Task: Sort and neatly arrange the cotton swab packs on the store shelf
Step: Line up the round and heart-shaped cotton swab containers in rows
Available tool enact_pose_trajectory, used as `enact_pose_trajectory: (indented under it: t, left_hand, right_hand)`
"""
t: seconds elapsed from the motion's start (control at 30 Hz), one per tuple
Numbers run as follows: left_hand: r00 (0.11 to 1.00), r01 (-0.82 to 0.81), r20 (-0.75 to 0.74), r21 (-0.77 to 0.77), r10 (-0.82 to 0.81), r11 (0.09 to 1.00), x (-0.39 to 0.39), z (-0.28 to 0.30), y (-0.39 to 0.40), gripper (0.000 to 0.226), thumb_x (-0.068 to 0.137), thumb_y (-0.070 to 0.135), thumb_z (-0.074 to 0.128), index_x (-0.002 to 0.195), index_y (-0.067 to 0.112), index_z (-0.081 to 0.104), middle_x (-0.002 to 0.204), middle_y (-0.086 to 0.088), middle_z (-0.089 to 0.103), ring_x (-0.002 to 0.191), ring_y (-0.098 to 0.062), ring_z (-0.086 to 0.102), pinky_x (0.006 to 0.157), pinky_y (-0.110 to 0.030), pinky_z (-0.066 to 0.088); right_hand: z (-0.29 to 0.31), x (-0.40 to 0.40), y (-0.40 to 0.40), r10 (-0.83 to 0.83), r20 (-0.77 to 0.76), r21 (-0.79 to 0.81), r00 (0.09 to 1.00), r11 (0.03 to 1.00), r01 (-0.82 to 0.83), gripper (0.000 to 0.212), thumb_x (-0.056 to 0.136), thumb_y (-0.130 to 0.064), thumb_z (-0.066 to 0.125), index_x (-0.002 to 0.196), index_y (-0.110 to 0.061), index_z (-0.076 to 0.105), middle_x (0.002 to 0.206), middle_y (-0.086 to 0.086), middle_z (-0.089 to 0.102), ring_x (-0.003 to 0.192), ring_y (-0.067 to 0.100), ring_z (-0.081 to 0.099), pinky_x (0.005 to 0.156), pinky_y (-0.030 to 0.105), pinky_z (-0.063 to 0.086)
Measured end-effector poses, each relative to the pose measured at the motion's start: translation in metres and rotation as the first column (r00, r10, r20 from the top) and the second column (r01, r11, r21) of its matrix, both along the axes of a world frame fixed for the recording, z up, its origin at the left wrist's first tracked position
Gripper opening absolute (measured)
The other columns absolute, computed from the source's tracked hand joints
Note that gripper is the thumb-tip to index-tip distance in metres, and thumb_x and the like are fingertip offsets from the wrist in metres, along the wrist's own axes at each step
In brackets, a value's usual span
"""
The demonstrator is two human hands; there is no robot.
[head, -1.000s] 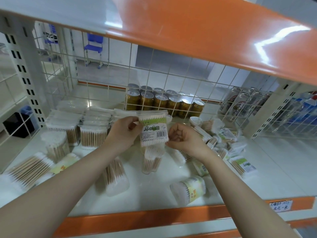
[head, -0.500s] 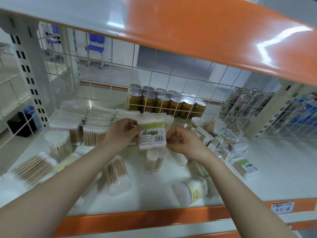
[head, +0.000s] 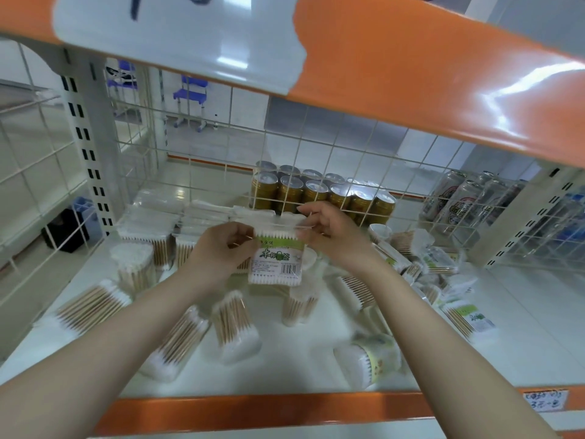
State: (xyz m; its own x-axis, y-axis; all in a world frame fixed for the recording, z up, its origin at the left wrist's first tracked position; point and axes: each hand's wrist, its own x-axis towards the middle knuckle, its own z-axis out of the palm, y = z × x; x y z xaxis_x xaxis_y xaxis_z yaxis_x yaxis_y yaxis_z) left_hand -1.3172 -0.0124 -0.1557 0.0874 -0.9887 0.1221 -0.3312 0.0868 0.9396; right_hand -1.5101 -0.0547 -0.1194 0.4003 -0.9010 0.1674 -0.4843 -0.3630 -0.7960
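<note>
Left hand [head: 221, 248] up at the middle of the shelf, fingers curled round the left edge of a flat cotton swab pack [head: 276, 253], and the right hand [head: 329, 233] pinches the pack's top right corner, thumb and fingertips closed on the clear plastic. The pack hangs upright between them, off the shelf surface, green band and barcode label facing the camera, swab tips lined along its top and bottom. Right behind it, rows of stacked packs [head: 196, 223] sit tidy toward the back left. Below the hands it's a scatter: a loose pack [head: 235, 324] standing tilted, another [head: 177, 343] lying at an angle beside it, a bundle [head: 91, 307] out at the left edge, and a round tub of swabs [head: 368, 359] tipped on its side near the front lip. To the right, a jumbled heap of packs [head: 433, 264] with one green-labelled pack [head: 468, 318] lying apart from it. Beyond the wire grid [head: 316, 147], gold cans [head: 319, 194] stand in rows. The white shelf [head: 522, 353] carries an orange front edge with a handwritten price tag [head: 543, 400] at the right.
</note>
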Motion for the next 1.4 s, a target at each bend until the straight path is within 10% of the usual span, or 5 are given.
enact_pose_trajectory:
  t: [0.27, 0.43, 0.73, 1.4]
  left_hand:
    - [0.983, -0.117, 0.128, -0.091, 0.128, 0.989, 0.014, -0.001, 0.001, 0.014, 0.090, 0.016, 0.057, 0.098, 0.026, 0.059, 0.087, 0.016, 0.059, 0.082, 0.001, 0.055, 0.067, -0.005, 0.035]
    - [0.949, -0.232, 0.196, -0.098, 0.247, 0.968, 0.033, -0.008, 0.002, 0.020, 0.089, 0.011, 0.053, 0.106, 0.017, 0.063, 0.097, 0.001, 0.063, 0.092, -0.014, 0.057, 0.079, -0.023, 0.040]
    - [0.905, -0.296, 0.288, -0.107, 0.314, 0.949, 0.055, -0.016, 0.015, 0.022, 0.089, 0.008, 0.049, 0.105, 0.018, 0.063, 0.093, 0.003, 0.060, 0.082, -0.015, 0.056, 0.073, -0.024, 0.039]
    - [0.843, -0.226, 0.460, -0.168, 0.279, 0.960, 0.065, -0.025, 0.027, 0.023, 0.088, 0.011, 0.051, 0.108, 0.017, 0.062, 0.105, -0.002, 0.063, 0.087, -0.014, 0.053, 0.075, -0.027, 0.043]
  right_hand:
    - [0.007, 0.019, 0.002, 0.005, -0.082, -0.017, 0.997, 1.000, -0.006, 0.021, 0.084, -0.012, 0.064, 0.095, -0.027, 0.055, 0.098, 0.001, 0.058, 0.068, 0.007, 0.057, 0.058, 0.013, 0.049]
    - [0.000, 0.028, 0.003, -0.012, -0.149, -0.023, 0.989, 1.000, 0.009, 0.021, 0.083, -0.008, 0.062, 0.080, -0.026, 0.053, 0.080, -0.004, 0.054, 0.071, 0.011, 0.057, 0.065, 0.024, 0.057]
    - [-0.020, 0.060, 0.009, -0.108, -0.471, -0.255, 0.875, 0.967, -0.018, 0.021, 0.090, -0.021, 0.056, 0.108, -0.018, 0.065, 0.103, -0.002, 0.044, 0.081, 0.006, 0.042, 0.062, 0.012, 0.029]
    - [-0.032, 0.076, 0.003, -0.045, -0.696, -0.256, 0.716, 0.948, -0.190, 0.023, 0.090, -0.008, 0.051, 0.108, -0.016, 0.062, 0.117, 0.003, 0.050, 0.104, 0.020, 0.049, 0.091, 0.031, 0.044]
